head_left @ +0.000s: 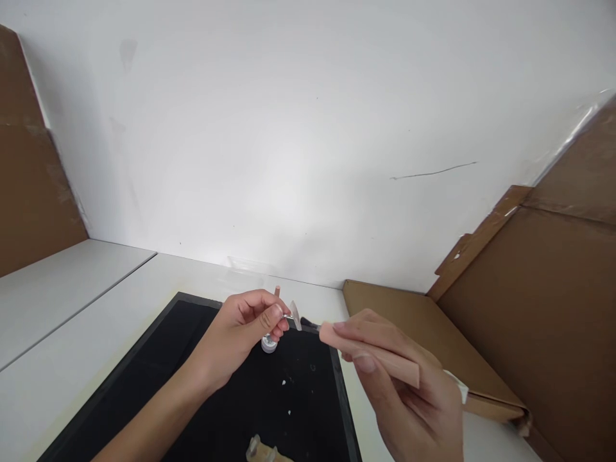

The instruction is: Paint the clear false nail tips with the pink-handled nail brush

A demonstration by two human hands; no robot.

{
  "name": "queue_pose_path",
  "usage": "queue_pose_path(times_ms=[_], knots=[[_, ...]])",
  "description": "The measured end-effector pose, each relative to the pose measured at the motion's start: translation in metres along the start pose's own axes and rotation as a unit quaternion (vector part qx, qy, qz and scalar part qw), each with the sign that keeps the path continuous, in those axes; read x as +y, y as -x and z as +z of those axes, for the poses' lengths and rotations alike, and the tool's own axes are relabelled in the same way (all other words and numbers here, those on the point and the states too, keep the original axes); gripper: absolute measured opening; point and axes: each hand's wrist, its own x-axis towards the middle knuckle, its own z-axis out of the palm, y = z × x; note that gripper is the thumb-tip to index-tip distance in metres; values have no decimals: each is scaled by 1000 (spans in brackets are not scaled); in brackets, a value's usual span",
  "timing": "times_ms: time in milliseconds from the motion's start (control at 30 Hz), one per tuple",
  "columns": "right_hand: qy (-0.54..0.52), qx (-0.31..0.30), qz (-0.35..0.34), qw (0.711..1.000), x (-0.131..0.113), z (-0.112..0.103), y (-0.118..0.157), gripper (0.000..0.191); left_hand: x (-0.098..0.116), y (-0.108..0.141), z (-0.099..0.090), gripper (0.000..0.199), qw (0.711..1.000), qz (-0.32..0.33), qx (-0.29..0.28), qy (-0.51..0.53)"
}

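Between the thumb and fingers of my left hand (257,321) is a thin metal-looking stem with a small clear, flat piece (295,316) at its end. My right hand (404,385) is closed around the pale pink, squared handle of a small brush (370,353). Its dark bristle tip is right beside the clear piece; whether they touch I cannot tell. A small pink tip (278,290) sticks up behind my left fingers, and what it belongs to is hidden. Just below those fingers stands a small white-lidded jar (269,344), partly covered.
Under my hands lies a black mat (250,398) with a few small white bits (283,382). A beige object with translucent pieces (264,450) is cut off at the bottom edge. A flat cardboard box (399,308) lies to the right, and cardboard panels (539,308) flank the white wall.
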Motion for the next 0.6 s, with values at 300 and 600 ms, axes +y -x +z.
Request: queue_pose_path(times_ms=[300,600], knots=[[23,-29,-22,999,2,3,-2,23,-2,0,-2,28,1000,9,-6,1],[13,-5,-42,999,0,1,-1,25,-3,1,-4,28,1000,6,-2,0]])
